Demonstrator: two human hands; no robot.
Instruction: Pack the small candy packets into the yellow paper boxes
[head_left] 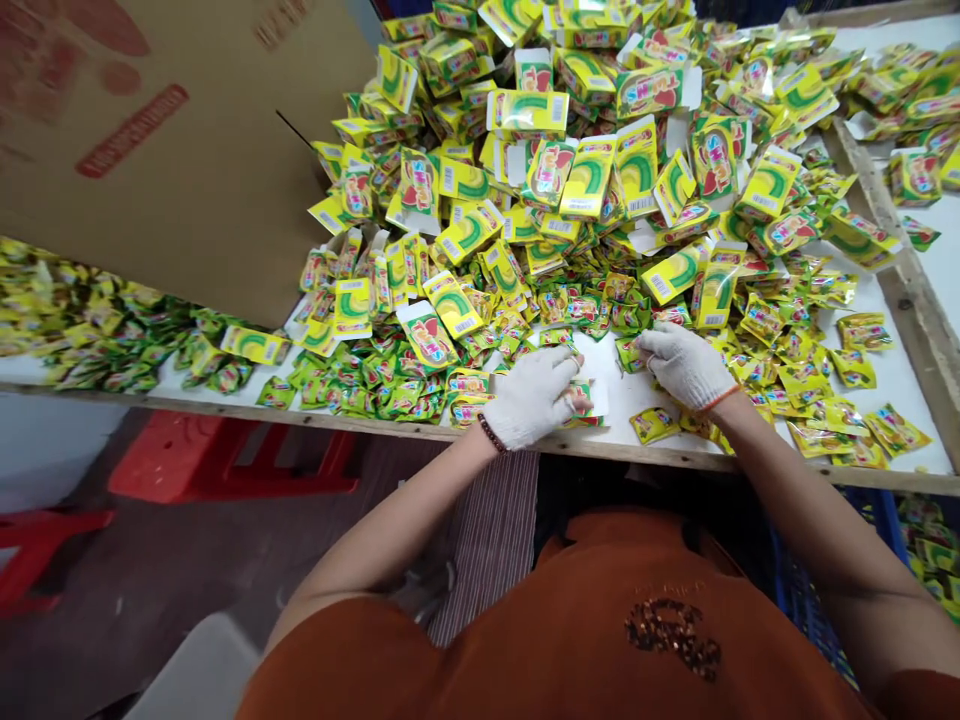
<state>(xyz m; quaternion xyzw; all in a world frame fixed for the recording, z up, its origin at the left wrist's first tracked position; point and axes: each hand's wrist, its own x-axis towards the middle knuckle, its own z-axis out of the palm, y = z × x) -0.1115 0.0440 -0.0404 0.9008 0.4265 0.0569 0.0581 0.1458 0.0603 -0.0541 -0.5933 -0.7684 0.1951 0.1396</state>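
Note:
My left hand (531, 398), in a white knit glove, is closed around a small open candy box (598, 400) near the table's front edge. The box lies low on the white surface with its flap toward the right, and the hand hides much of it. To the right, my right hand (688, 366), also gloved, has its fingertips closed on a small green candy packet (628, 355). A yellow candy packet (654, 425) lies just below that hand. Green packets (390, 385) are spread left of my left hand; yellow packets (810, 380) lie right of my right hand.
A large pile of yellow-green candy boxes (589, 175) rises beyond my hands. A big cardboard carton (172, 150) stands at the left on the table. Wooden strips (911, 300) edge the table at right and front. A red plastic stool (180, 455) is below at left.

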